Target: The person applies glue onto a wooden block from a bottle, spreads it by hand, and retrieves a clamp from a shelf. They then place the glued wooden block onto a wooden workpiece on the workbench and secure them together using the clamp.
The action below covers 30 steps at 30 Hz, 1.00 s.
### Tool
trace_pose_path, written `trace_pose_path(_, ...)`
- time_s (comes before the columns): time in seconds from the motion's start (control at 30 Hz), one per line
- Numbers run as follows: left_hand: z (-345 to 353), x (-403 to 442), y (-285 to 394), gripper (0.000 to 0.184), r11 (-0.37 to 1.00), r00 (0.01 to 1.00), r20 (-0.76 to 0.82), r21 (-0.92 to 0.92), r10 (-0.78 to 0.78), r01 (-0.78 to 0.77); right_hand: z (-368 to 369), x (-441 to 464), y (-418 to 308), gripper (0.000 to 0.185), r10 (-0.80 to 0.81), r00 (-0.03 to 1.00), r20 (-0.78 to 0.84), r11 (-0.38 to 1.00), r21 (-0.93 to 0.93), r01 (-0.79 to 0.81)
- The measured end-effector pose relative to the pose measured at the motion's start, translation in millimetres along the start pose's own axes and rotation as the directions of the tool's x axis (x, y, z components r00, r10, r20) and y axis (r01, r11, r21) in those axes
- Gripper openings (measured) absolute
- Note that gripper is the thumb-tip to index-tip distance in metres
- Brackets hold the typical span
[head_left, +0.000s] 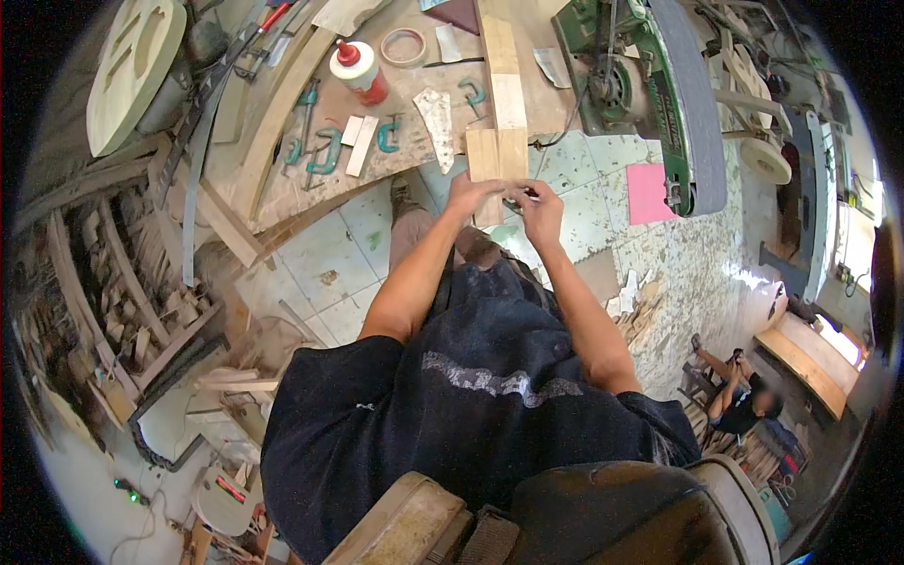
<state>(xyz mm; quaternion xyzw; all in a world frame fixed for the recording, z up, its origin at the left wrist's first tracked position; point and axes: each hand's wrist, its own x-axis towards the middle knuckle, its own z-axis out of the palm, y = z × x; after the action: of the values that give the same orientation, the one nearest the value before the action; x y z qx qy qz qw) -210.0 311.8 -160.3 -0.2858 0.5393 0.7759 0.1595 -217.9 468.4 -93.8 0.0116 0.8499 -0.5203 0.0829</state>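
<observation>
A long pale wooden board point(508, 104) runs from the workbench toward me and juts past its near edge. A shorter flat wood piece point(483, 155) lies against its left side. My left hand point(471, 195) grips the near end of the wood, thumb across the top and fingers partly hidden below. Just right of it, my right hand point(540, 209) is closed in a pinch beside the board's end. Something small and dark is at its fingertips, too small to make out.
On the workbench point(292, 202) are a red-capped glue bottle point(360, 75), a tape roll point(403, 47), teal C-clamps point(325, 153) and small wood strips point(362, 146). A green belt sander point(659, 104) stands at the right. A person point(744, 400) sits at the lower right. Wood scraps fill a left-hand bin point(179, 363).
</observation>
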Motion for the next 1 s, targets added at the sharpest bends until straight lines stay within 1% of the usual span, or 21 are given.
trace_pose_path(0.03,-1,2,-3,0.043,1.0,1.0,0.001,0.002,0.001,-0.001,0,0,-2,0.015,0.089,0.996,-0.017,0.993,0.081,-0.088)
trace_pose_path(0.13,-1,7,-9,0.045,1.0,1.0,0.016,-0.023,0.012,-0.011,-3,6,3,0.016,0.006,0.995,-0.096,0.998,-0.058,-0.011)
trace_pose_path(0.23,-2,11,-14,0.047,1.0,1.0,0.019,-0.021,0.016,-0.016,-5,8,8,0.021,0.089,0.996,-0.026,0.994,0.069,-0.087)
trace_pose_path(0.33,0,11,-16,0.044,1.0,1.0,-0.016,0.003,0.017,-0.017,-4,8,2,0.023,0.151,0.988,-0.018,0.977,0.156,-0.147)
trace_pose_path(0.37,2,11,-16,0.042,1.0,0.999,-0.032,0.011,0.019,-0.019,-7,11,-1,0.025,0.165,0.986,-0.021,0.976,0.149,-0.16)
trace_pose_path(0.43,8,-4,5,0.045,1.0,1.0,-0.004,-0.022,0.001,-0.001,-12,14,-15,0.031,0.195,0.98,-0.031,0.972,0.138,-0.189)
trace_pose_path(0.53,17,-14,20,0.046,0.997,0.999,0.039,-0.072,0.007,-0.004,-18,16,-26,0.039,0.209,0.972,-0.106,0.971,0.141,-0.193)
trace_pose_path(0.63,27,-16,24,0.042,0.993,0.999,0.052,-0.115,0.005,0.001,-29,13,-46,0.039,0.159,0.983,-0.093,0.954,0.27,-0.129)
trace_pose_path(0.67,30,-15,25,0.04,0.992,0.999,0.051,-0.129,0.003,0.004,-30,14,-44,0.038,0.109,0.987,-0.12,0.961,0.268,-0.073)
trace_pose_path(0.73,38,-24,39,0.04,0.976,0.996,0.076,-0.204,-0.056,0.071,-31,16,-42,0.038,0.006,0.985,-0.172,0.966,0.257,0.039)
trace_pose_path(0.77,42,-29,46,0.041,0.965,0.992,0.088,-0.24,-0.086,0.104,-32,14,-41,0.038,-0.039,0.983,-0.181,0.988,0.143,0.065)
trace_pose_path(0.83,46,-31,48,0.042,0.96,0.99,0.102,-0.25,-0.099,0.122,-33,9,-49,0.037,-0.127,0.974,-0.187,0.99,-0.084,0.113)
trace_pose_path(0.87,49,-30,51,0.042,0.958,0.989,0.11,-0.257,-0.103,0.128,-31,8,-49,0.038,-0.167,0.963,-0.21,0.986,-0.046,0.161)
trace_pose_path(0.97,62,-33,58,0.039,0.948,0.987,0.118,-0.287,-0.109,0.139,-29,11,-51,0.036,-0.237,0.927,-0.29,0.97,-0.128,0.207)
trace_pose_path(1.0,66,-35,60,0.038,0.944,0.987,0.122,-0.301,-0.106,0.139,-30,12,-51,0.035,-0.239,0.922,-0.303,0.97,-0.127,0.209)
